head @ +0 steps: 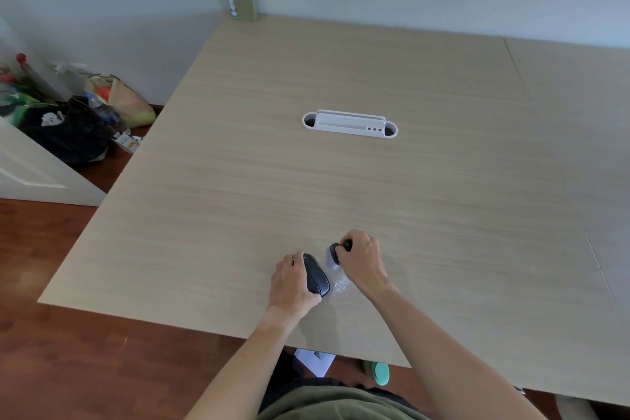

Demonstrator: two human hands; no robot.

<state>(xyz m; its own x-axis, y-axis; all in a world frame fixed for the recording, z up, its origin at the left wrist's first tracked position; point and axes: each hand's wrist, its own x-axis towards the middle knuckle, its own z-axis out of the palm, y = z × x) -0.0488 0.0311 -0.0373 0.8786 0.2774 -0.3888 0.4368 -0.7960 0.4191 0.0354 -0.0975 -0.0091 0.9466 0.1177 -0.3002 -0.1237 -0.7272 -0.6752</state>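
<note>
A dark grey computer mouse (pixel 317 274) lies on the wooden table (pixel 375 181) near its front edge. My left hand (pixel 293 283) grips the mouse from its left side. Just right of it my right hand (pixel 363 261) holds a small dark round brush (pixel 335 254) with pale bristles, its head pointing at the mouse. A clear crinkled plastic wrapper (pixel 341 285) lies on the table between my two hands. The handle of the brush is hidden inside my fingers.
A white cable grommet tray (pixel 349 124) is set into the middle of the table. A green pen holder (pixel 245 3) stands at the far corner by the wall. Bags and rubbish (pixel 68 126) sit on the floor to the left.
</note>
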